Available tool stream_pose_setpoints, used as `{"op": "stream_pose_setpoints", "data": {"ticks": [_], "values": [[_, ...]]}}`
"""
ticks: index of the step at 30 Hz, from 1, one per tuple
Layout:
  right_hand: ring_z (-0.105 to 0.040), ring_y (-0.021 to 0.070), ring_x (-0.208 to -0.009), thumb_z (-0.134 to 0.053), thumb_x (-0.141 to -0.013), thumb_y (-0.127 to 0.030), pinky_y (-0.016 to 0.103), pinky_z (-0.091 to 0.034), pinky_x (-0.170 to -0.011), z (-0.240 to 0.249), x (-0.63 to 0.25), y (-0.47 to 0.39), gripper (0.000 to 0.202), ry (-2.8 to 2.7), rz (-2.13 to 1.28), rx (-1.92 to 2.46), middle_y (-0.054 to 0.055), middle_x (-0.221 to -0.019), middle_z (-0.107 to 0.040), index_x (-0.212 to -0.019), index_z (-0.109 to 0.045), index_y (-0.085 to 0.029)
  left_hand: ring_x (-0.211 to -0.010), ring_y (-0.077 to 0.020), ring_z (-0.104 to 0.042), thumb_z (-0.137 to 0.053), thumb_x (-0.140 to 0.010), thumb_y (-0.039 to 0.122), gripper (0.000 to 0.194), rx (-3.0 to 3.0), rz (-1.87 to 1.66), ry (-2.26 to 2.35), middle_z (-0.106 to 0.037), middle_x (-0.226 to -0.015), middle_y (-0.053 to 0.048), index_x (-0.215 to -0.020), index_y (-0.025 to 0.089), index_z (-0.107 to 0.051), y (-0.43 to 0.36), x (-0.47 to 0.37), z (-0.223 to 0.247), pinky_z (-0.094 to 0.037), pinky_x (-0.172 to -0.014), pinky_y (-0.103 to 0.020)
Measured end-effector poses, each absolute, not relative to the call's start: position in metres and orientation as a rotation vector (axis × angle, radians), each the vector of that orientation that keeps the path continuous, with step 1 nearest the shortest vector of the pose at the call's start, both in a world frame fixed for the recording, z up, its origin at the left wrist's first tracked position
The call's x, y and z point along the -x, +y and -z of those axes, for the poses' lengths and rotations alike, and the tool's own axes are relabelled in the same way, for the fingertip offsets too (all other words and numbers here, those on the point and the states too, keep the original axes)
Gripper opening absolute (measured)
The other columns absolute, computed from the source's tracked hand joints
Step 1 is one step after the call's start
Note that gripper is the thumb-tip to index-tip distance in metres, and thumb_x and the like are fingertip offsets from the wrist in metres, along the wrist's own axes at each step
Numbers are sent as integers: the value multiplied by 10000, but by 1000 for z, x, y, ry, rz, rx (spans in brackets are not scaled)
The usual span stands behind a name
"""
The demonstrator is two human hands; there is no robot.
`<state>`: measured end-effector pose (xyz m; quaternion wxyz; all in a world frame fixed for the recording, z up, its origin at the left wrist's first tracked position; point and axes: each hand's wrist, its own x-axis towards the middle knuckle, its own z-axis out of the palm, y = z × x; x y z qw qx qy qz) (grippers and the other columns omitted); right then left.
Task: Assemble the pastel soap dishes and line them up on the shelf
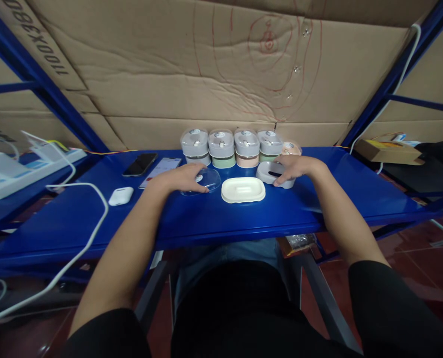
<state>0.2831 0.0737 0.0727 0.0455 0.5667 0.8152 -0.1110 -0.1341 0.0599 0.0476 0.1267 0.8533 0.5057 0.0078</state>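
My left hand [186, 178] is wrapped over a clear plastic lid [211, 181] with a small round sticker, low over the blue tabletop. On the right, my right hand [294, 168] grips a grey oval box part [268, 171] with a dark slot, its fingers over the right side. Between the two hands a cream oval tray [242, 190] lies on the table, touched by neither. Behind them stand several lidded boxes with grey tops, among them a green-based one [223, 161] and a pink-based one [247, 160].
On the blue table [206, 221] at left are a white earbud case [121, 196], a dark phone [139, 164] and a lit phone [163, 168]. A white cable [104, 201] hangs over the left edge. Cardboard [150, 74] stands behind; a power strip [31, 174] is far left.
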Motion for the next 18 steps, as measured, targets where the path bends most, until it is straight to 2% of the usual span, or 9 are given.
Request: {"op": "stream_pose_setpoints", "data": {"ticks": [3, 5, 8, 10, 14, 18], "values": [[-664, 465, -1470, -927, -657, -720, 556, -564, -1225, -68, -282, 76, 1084, 2518, 325, -1726, 164, -1600, -709, -1592, -673, -235, -1472, -474, -628, -821, -750, 685, 1120, -2415, 15, 1558, -605, -1670, -241, -1693, 179, -493, 57, 131, -49, -524, -1203, -536], [-702, 481, -1406, -938, -634, -747, 599, -587, -1182, -64, -281, 78, 1085, 2550, 328, -1713, 180, -1541, -742, -1557, -699, -230, -1440, -484, -651, -846, -717, 679, 1146, -2400, -8, 1561, -627, -1642, -242, -1686, 178, -495, 55, 129, -51, -541, -1177, -547], [-759, 495, -1275, -986, -590, -704, 644, -619, -1103, -64, -282, 80, 1041, 2597, 327, -1728, 204, -1404, -799, -1472, -753, -202, -1379, -485, -694, -870, -686, 662, 1124, -2379, -72, 1550, -684, -1568, -235, -1649, 184, -540, 52, 128, -53, -568, -1128, -543], [-767, 495, -1238, -974, -625, -702, 656, -616, -1091, -67, -282, 78, 1001, 2649, 305, -1747, 217, -1356, -811, -1451, -763, -177, -1339, -473, -719, -878, -683, 654, 1104, -2377, -92, 1551, -708, -1530, -234, -1633, 190, -562, 52, 129, -53, -584, -1093, -525], [-704, 512, -1349, -887, -756, -742, 704, -542, -1178, -74, -271, 65, 996, 2948, 219, -1671, 241, -1477, -758, -1532, -715, -141, -1320, -453, -733, -874, -709, 644, 1058, -2421, -113, 1512, -738, -1492, -227, -1624, 207, -571, 54, 132, -50, -587, -1078, -508], [-654, 475, -1441, -886, -797, -728, 693, -481, -1250, -67, -245, 49, 995, 3225, 360, -1352, 203, -1579, -704, -1609, -668, -195, -1361, -481, -709, -875, -695, 650, 1091, -2405, -117, 1518, -728, -1505, -245, -1629, 183, -560, 57, 134, -48, -578, -1106, -544]]}}
